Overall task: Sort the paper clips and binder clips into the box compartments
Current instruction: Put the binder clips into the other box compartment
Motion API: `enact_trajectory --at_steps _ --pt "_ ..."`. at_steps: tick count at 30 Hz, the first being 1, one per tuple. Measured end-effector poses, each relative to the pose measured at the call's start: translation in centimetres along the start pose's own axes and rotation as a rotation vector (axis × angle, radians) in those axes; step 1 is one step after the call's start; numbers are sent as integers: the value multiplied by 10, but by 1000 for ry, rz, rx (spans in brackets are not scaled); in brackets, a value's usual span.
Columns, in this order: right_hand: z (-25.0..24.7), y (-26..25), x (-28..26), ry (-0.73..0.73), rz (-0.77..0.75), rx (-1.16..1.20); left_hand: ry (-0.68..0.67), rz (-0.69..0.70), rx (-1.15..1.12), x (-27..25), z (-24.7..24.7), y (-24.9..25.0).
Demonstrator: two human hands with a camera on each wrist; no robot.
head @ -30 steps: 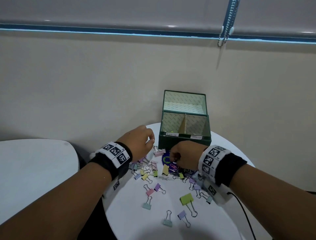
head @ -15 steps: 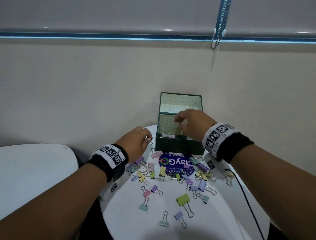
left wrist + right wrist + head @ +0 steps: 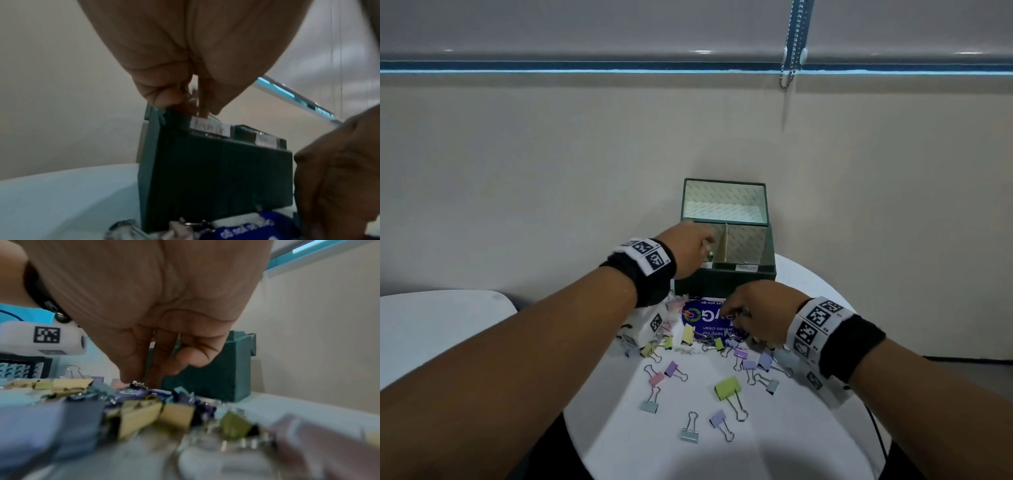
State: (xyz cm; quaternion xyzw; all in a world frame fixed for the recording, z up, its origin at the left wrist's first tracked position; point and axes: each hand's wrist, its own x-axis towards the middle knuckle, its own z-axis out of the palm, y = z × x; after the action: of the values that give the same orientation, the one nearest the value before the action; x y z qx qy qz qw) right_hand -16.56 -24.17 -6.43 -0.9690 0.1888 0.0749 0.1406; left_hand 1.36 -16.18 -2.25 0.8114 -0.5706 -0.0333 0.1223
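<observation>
My left hand (image 3: 688, 251) hangs over the box's (image 3: 724, 281) left compartment, grip pinching a small metal clip (image 3: 191, 95) at the fingertips, just above the front rim. The box stands open at the counter's (image 3: 774, 455) far edge, a divider (image 3: 723, 245) splitting it in two, with white labels (image 3: 209, 128) on the front rim. My right hand (image 3: 758, 313) is down in the pile just before the box, fingertips (image 3: 131, 376) curled together on a small clip (image 3: 137, 384) lying on a blue packet (image 3: 703, 317). Pastel binder clips (image 3: 727, 387) lie scattered across the counter nearer me.
</observation>
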Motion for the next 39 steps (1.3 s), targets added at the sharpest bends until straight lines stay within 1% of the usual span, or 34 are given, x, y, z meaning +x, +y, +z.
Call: enact_trajectory --at_steps 2,4,6,8,9,10,11,14,16,18,20,22,26,30,32,34,36,39 --pt "3 0 1 2 3 11 -52 11 89 0 0 4" --pt "4 1 2 7 10 20 -35 36 87 -6 -5 3" --pt "5 1 1 8 17 12 52 64 -1 -19 -10 -4" --pt "5 0 0 8 20 7 148 49 -81 -36 -15 -16" --pt "6 0 0 12 21 14 159 27 -85 -46 -19 -24" --pt "6 0 -1 21 20 24 133 -6 -65 -55 -21 -35" --pt "6 -1 -1 31 20 35 74 -51 -33 -66 -23 -46" --pt "6 0 -3 90 17 110 -174 -196 30 -94 -24 -72" --pt "6 -1 -6 154 0 152 -305 -236 60 -108 -19 -79" --pt "5 -1 -7 226 -23 180 -365 -245 100 -119 -12 -78" --pt "5 -1 -8 265 -34 222 -358 -240 117 -124 -5 -78" --pt "5 -2 -9 252 -25 238 -329 -250 112 -125 1 -78" --pt "4 -5 -7 137 3 251 -278 -211 123 -125 7 -77" --pt "8 -5 -3 65 25 152 -250 -192 99 -129 7 -77" --pt "11 -4 -1 15 20 106 -232 -237 47 -130 4 -79" --pt "11 -4 0 6 15 112 -218 -289 -22 -128 -2 -81" --pt "12 -4 1 33 3 93 -208 -335 -99 -125 -7 -83" --pt "13 -2 2 90 -17 54 -180 -441 -225 -122 -9 -87"
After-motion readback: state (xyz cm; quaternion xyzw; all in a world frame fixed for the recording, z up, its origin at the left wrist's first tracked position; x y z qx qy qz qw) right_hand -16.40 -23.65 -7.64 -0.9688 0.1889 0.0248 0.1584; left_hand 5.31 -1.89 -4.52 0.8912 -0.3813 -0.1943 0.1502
